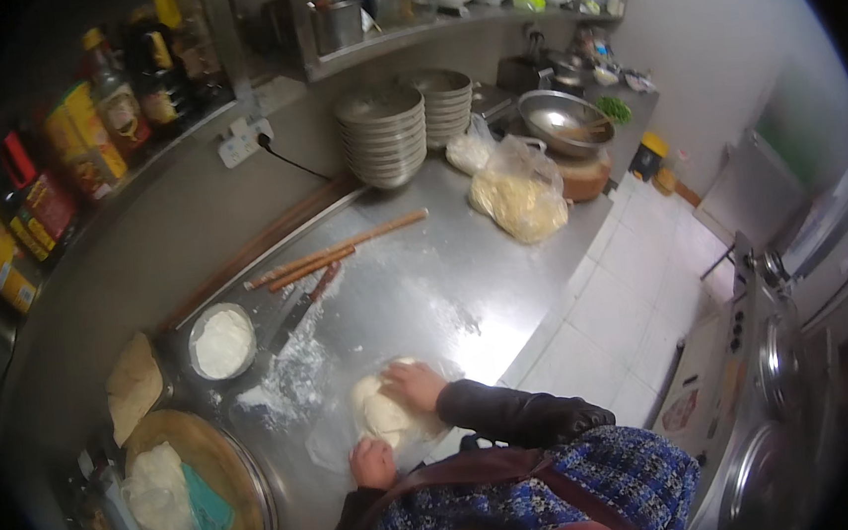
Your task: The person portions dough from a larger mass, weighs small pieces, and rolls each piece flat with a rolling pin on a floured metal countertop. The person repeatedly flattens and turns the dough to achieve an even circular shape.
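Observation:
A pale lump of dough point(380, 414) lies on a clear plastic bag point(332, 440) near the front edge of the steel table. My right hand point(414, 384) rests on the dough's right side, its fingers laid out over the top. At the near left edge of the dough, my left hand point(372, 462) is closed, fingers curled at the plastic. Flour point(288, 375) is scattered on the steel just left of the dough. A bowl of white flour point(222, 343) stands beyond it, with a knife point(300, 306) lying beside the bowl.
Rolling pins point(343, 248) lie toward the wall, near stacked bowls point(382, 134). Bagged yellow noodles point(518, 198) and a metal basin point(566, 120) stand far right. At near left, a round wooden board point(245, 478) carries a white plastic bag point(158, 493) and a teal cloth-like piece point(207, 506).

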Demonstrator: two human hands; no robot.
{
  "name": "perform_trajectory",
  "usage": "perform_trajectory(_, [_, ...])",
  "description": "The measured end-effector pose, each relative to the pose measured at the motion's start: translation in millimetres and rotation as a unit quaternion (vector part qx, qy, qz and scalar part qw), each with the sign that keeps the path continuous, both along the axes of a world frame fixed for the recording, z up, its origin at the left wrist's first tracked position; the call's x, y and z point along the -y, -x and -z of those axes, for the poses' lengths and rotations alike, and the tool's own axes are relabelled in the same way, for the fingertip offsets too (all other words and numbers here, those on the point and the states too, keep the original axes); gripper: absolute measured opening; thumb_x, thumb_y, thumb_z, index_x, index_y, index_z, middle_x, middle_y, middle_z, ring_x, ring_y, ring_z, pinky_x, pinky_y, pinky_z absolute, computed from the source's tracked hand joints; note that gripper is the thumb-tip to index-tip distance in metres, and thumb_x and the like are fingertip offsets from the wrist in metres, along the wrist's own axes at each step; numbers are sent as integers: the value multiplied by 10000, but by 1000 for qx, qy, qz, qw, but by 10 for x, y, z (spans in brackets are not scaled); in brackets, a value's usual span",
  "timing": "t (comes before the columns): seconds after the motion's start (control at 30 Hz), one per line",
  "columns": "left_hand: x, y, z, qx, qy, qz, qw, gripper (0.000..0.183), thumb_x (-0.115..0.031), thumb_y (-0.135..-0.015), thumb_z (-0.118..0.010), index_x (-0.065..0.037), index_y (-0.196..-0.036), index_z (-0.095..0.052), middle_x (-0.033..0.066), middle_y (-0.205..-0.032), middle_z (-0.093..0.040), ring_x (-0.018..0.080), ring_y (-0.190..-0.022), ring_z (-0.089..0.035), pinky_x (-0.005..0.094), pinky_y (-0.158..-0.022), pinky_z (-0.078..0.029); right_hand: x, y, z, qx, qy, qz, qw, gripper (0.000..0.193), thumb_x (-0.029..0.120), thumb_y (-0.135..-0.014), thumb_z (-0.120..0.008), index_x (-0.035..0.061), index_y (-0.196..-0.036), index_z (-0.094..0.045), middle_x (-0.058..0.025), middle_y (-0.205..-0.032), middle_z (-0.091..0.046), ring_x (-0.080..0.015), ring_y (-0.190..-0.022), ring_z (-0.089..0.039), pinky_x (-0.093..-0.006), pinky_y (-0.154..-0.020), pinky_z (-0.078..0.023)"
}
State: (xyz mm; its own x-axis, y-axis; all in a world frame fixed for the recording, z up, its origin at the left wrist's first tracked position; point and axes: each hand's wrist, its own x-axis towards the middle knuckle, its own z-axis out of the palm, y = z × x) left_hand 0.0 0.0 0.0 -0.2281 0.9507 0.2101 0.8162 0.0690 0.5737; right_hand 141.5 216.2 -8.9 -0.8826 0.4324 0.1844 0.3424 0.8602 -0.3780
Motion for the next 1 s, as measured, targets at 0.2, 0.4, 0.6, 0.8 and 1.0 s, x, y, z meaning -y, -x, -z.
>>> perform_trajectory(0.2, [-1062, -818, -727, 98, -119, 74, 985, 104, -45, -848, -684, -55, -951, -672, 117, -958, -645, 370, -920, -611, 451, -809, -459, -116, -641, -432, -238, 164, 92, 953, 393, 53, -886, -650, 76, -1277, -683, -154, -1247, -681, -361, -1161, -647, -441, -983, -524])
perform_trajectory(0.4, [-2162, -2213, -933, 166, -144, 237, 946, 89, -37, -889, -708, -15, -828, -647, 112, -899, -654, 312, -875, -610, 409, -811, -448, -591, -2235, -623, -337, 353, 263, 832, 246, 117, -994, -669, 21, -1216, -712, -122, -1069, -728, -204, -919, -718, -322, -815, -569])
perform_trajectory(0.6, [-3362, -3749, -899, 174, -106, 327, 923, 173, -44, -953, -622, -6, -785, -635, 119, -856, -667, 299, -804, -627, 387, -794, -459, -1340, -4040, -640, -411, 458, 339, 711, 195, 132, -1015, -658, -33, -1097, -723, -56, -869, -713, -101, -798, -653, -261, -732, -534])
perform_trajectory(0.8, [-4488, -4531, -835, 296, -4, 212, 931, 196, -51, -1029, -537, 8, -859, -615, 106, -867, -662, 212, -814, -625, 324, -769, -496, -2529, -5166, -767, -422, 501, 347, 671, 172, 135, -1026, -643, -18, -988, -712, -3, -778, -658, -72, -705, -602, -234, -660, -495])
perform_trajectory(1.0, [-5871, -5343, -675, 321, 5, 289, 902, 227, -76, -992, -572, 12, -819, -689, 112, -834, -678, 223, -788, -655, 326, -748, -512, -4551, -6058, -1095, -415, 396, 317, 755, 177, 106, -1028, -626, -19, -1087, -736, -21, -860, -703, -104, -791, -653, -254, -736, -538])
